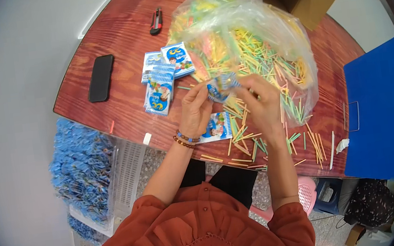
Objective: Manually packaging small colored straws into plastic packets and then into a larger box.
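Above the table's middle I hold a small blue-and-white packet (217, 90) between both hands. My left hand (194, 111) pinches its left end, and my right hand (264, 101) grips the other end. Below the left hand lies a flat packet (220, 126) of the same kind. Several more sit to the left in overlapping piles, a front packet (158, 94) and a back packet (177, 59) among them. Beyond my hands spreads a large clear plastic bag (289, 26) full of thin pastel sticks (257, 50). Loose sticks (241, 137) are scattered beneath and around my right hand.
A black phone (101, 79) and a red-and-black box cutter (156, 21) lie on the reddish wooden table (120, 28). At the back stands an open cardboard box (311, 6). A blue panel (379, 109) borders the right edge. Many blue packets (83, 168) fill a container at lower left.
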`<state>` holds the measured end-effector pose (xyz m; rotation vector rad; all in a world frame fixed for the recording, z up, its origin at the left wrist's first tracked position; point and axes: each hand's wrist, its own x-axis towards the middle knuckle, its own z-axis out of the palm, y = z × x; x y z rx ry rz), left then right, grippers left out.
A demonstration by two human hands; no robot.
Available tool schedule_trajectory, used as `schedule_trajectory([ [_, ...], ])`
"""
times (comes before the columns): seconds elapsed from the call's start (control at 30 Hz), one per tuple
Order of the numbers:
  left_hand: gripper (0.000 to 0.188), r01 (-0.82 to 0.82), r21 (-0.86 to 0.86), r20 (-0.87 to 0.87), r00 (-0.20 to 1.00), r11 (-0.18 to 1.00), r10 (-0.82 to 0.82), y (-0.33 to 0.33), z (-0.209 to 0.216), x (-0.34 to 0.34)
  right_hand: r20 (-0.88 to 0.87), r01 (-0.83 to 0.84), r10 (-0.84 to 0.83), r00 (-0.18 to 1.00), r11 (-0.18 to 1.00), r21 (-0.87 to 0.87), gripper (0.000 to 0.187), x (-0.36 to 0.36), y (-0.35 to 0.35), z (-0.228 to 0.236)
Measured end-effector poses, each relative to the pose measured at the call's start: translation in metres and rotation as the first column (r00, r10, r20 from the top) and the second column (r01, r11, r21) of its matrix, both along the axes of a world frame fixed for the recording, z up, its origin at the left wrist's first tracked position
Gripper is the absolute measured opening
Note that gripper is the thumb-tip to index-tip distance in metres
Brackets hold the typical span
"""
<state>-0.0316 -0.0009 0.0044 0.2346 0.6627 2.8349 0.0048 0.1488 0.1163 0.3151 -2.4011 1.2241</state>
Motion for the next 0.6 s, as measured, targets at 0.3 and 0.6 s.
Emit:
schedule_trajectory([
  [0.3,0.011,-0.472,-0.736,-0.349,0.879,0.485,0.326,-0.080,0.011,0.018,0.331,-0.087,0.281,0.901,0.863,-0.497,0.010,-0.031,-0.045,-0.031],
  [0.6,0.044,-0.511,-0.792,-0.588,0.785,-0.334,0.194,-0.133,-0.011,0.016,0.456,-0.096,0.196,0.868,0.968,-0.234,0.022,-0.072,-0.116,-0.094],
])
